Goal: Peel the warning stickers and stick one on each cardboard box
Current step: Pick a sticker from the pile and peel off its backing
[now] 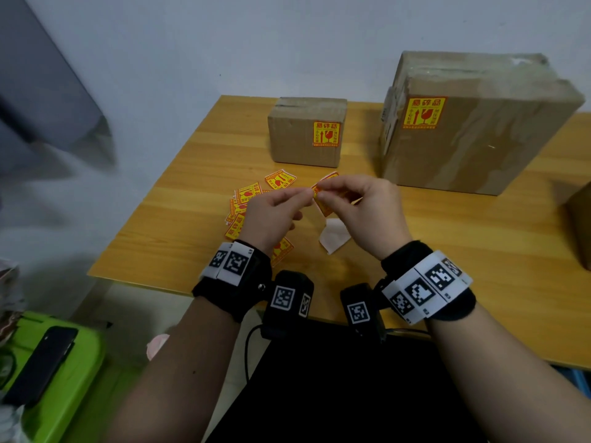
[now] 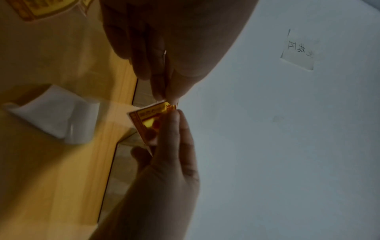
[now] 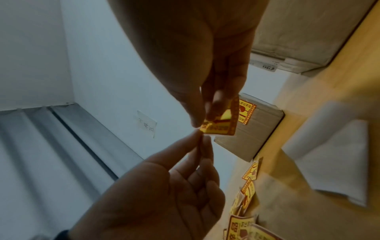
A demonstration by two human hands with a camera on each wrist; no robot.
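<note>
Above the tabletop, in front of two labelled boxes, the right hand pinches a warning sticker while the left hand has its grip pressed together on the corner. Risk, as I judge it: the thin corner tears or the sticker curls onto itself if pulled unevenly.

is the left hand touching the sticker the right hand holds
Touching: in the left wrist view the left hand fingertips pinch the corner of the sticker held by the right hand.
</note>
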